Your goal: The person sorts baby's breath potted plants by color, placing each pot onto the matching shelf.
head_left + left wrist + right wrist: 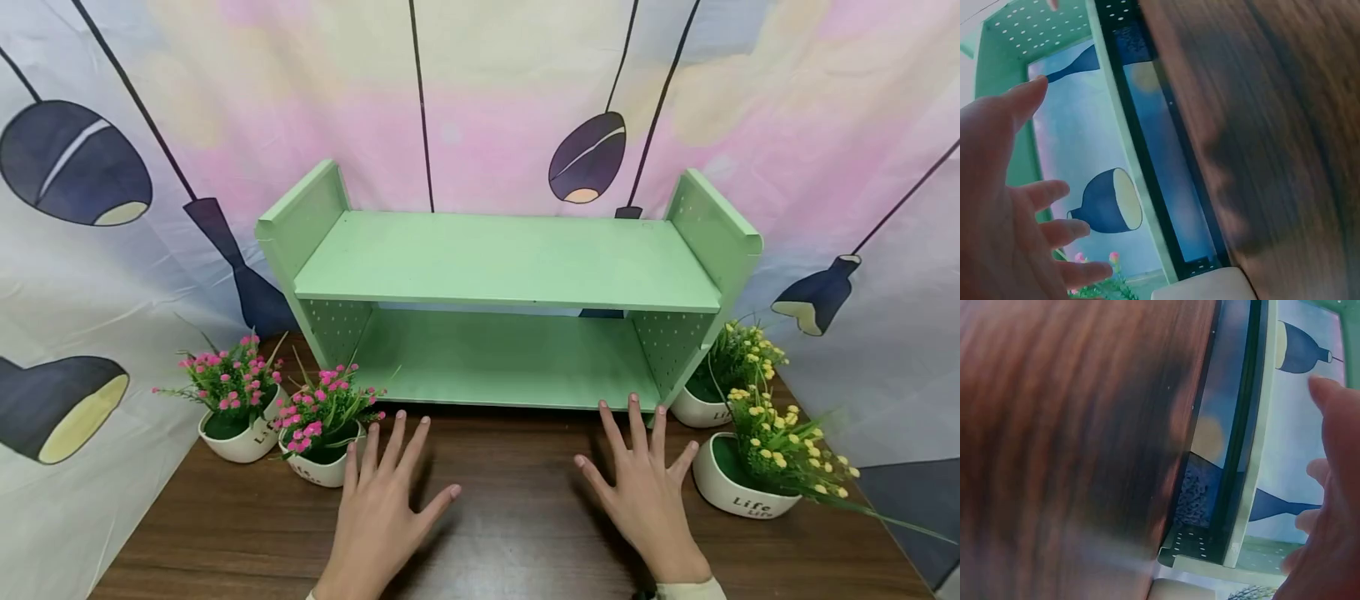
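A light green two-tier shelf point(495, 258) stands at the back of a dark brown wooden table point(517, 533). My left hand point(386, 508), fingers spread, is held palm down in front of the shelf's left part, beside a pot of pink flowers point(322, 429). On the other side my right hand point(645, 496) is spread likewise, close to a pot of yellow flowers point(757, 467). Neither hand holds anything. Both wrist views show the fingers straight or slightly bent, with the shelf beyond them.
Another pot of pink flowers point(240, 408) stands at the far left. A second yellow flower pot point(712, 392) is beside the shelf's right end. Behind everything hangs a pastel cloth point(495, 100) printed with dark lamps.
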`<state>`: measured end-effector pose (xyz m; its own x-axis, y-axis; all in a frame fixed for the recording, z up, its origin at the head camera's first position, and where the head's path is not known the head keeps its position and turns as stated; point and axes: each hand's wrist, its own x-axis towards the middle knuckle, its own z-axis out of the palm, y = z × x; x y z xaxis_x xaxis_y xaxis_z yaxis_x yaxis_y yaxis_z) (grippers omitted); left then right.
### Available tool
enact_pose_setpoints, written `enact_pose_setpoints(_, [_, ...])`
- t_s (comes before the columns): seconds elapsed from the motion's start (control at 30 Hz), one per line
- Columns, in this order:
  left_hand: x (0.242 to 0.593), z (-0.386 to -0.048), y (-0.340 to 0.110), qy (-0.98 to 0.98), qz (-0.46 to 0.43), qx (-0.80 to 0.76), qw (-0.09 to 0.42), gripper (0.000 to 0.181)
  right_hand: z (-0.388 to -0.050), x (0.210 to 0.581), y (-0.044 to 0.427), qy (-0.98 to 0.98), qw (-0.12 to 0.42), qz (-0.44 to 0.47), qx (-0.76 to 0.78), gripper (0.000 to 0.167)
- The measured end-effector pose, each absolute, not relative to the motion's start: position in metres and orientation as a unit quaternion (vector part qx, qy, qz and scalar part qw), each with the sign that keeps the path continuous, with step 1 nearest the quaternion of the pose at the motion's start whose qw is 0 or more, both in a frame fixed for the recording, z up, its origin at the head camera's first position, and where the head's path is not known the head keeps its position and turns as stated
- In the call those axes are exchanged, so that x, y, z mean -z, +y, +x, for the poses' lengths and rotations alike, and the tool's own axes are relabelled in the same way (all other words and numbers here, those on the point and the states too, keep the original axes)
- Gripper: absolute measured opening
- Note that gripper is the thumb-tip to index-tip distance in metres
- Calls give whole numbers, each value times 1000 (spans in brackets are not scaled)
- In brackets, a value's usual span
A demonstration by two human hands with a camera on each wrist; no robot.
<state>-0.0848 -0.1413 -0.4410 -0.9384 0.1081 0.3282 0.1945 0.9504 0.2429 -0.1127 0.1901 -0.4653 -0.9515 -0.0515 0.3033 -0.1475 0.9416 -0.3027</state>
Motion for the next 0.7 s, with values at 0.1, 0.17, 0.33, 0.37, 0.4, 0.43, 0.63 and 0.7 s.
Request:
enact_pose_setpoints(0.1, [435, -80, -144, -970, -77, 167, 156, 93, -112, 464, 191, -976, 137, 48, -160, 84])
enact_pose_setpoints(0.17, [431, -76, -148, -966, -76, 185, 166, 90, -112, 464, 191, -977, 132, 48, -159, 84])
enact_pose_setpoints(0.33, [423, -65, -162, -947, -72, 232, 209, 77, -112, 465, 192, -976, 134, 47, -162, 83])
enact_pose_setpoints(0.37, [422, -63, -164, -943, -68, 241, 217, 73, -112, 466, 192, -976, 135, 48, -164, 83])
enact_pose_setpoints(0.4, [421, -60, -167, -940, -62, 250, 223, 67, -112, 467, 192, -976, 135, 48, -165, 83])
enact_pose_setpoints(0.43, [419, -58, -169, -938, -53, 258, 228, 61, -112, 467, 192, -975, 135, 48, -168, 84])
enact_pose_setpoints(0.63, [420, -51, -188, -917, 0, 287, 276, 19, -112, 467, 194, -972, 134, 47, -186, 83])
enact_pose_setpoints(0.7, [424, -53, -197, -908, 11, 298, 295, 18, -113, 466, 195, -971, 137, 46, -191, 82])
